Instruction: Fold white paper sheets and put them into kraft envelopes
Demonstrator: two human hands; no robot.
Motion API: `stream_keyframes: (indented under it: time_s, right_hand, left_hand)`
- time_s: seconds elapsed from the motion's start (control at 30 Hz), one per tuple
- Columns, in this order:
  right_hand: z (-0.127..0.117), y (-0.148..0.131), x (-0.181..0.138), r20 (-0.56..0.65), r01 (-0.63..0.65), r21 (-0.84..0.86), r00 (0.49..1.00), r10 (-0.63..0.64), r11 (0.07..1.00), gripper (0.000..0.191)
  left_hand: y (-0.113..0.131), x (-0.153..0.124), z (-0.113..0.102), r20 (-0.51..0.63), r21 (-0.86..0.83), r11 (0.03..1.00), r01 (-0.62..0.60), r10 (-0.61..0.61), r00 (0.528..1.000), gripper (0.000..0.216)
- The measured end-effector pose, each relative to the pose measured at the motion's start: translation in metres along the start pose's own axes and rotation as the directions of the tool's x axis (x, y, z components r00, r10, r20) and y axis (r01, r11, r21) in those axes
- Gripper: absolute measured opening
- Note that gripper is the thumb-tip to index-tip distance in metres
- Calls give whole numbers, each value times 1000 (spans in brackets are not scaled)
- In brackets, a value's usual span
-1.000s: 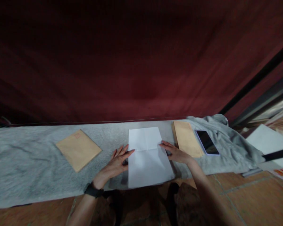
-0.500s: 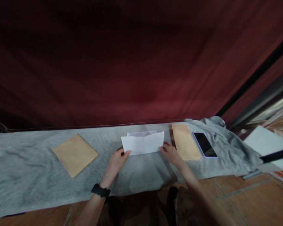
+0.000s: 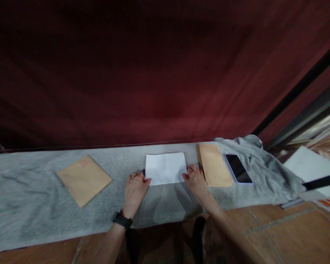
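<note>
A white sheet of paper (image 3: 165, 168) lies nearly flat on the grey cloth, with a faint crease down its middle. My left hand (image 3: 134, 189) pinches its lower left corner between thumb and fingers; a dark watch is on that wrist. At the opposite corner my right hand (image 3: 195, 179) has its thumb and curled fingers closed on the paper's right edge. Just beyond the right hand is a stack of brown envelopes (image 3: 216, 165), close to the knuckles. More brown envelopes (image 3: 84, 180), turned at an angle, lie to the left, apart from my left hand.
A phone in a pale purple case (image 3: 238, 168) rests right of the envelope stack. The grey cloth (image 3: 30, 212) covers the long surface and bunches up at its right end. Behind hangs a dark red curtain (image 3: 159, 73). Black bars and papers (image 3: 310, 167) stand at far right.
The raised front part of the paper has gone down away from me, and the sheet now lies almost flat. Both hands stay at its lower corners.
</note>
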State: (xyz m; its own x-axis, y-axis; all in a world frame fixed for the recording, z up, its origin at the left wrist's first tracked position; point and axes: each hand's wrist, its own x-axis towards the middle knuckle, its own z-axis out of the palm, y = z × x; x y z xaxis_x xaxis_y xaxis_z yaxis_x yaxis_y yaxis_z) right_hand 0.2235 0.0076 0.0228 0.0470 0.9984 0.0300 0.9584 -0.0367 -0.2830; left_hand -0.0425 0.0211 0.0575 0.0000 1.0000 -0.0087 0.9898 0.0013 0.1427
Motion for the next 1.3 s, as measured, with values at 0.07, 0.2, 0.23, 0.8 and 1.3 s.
stream_keyframes:
  time_s: [0.07, 0.2, 0.23, 0.8, 1.3]
  right_hand:
    - [2, 0, -3, -17, -13, 7, 1000, 13, 1000, 30]
    - [7, -5, -4, -141, 18, 49, 990, -11, 999, 46]
    - [8, -8, -2, -168, 51, 71, 985, -39, 996, 48]
    - [38, -53, 26, -77, 254, 168, 967, -244, 953, 53]
    - [47, -40, 33, -128, 207, 57, 972, -199, 977, 50]
  left_hand:
    - [1, -2, 1, -32, 8, 1000, 8, -7, 999, 19]
    - [13, 0, 13, -150, -67, 993, -96, 86, 985, 42]
    - [19, 0, 19, -173, -99, 982, -162, 143, 974, 46]
    - [70, 12, 66, -6, -156, 911, -383, 386, 922, 61]
    - [71, 37, 59, -41, -131, 954, -270, 267, 963, 56]
